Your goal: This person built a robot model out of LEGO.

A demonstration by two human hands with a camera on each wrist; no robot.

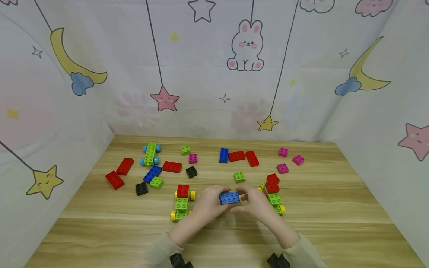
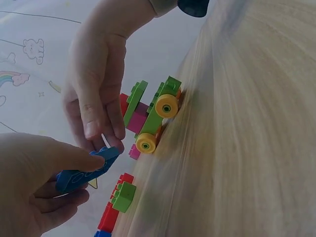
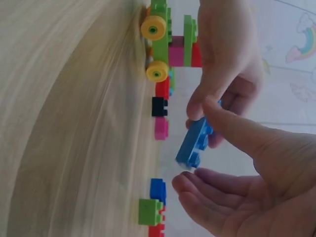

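Observation:
My left hand (image 1: 212,203) pinches a blue brick (image 1: 229,198) with its studs up, held above the table between the two hands. In the left wrist view, the left thumb (image 2: 81,159) lies along the brick's top and the fingers are beneath it. The right hand (image 1: 255,204) is at the brick's other end, its fingers spread and loosely bent. In the right wrist view, the right thumb (image 3: 237,123) overlaps the brick and the fingers stay apart from it; whether the thumb touches is unclear. Beside the hands stand two yellow-wheeled block cars, the left car (image 1: 182,204) and right car (image 1: 275,199).
Farther left stands a green car with blue wheels (image 1: 150,153). Scattered behind the hands are red bricks (image 1: 172,166), a blue brick (image 1: 223,155), a green brick (image 1: 239,176), black bricks (image 1: 191,172) and pink bricks (image 1: 282,168). A patterned cloth (image 1: 207,74) surrounds the table's back and sides.

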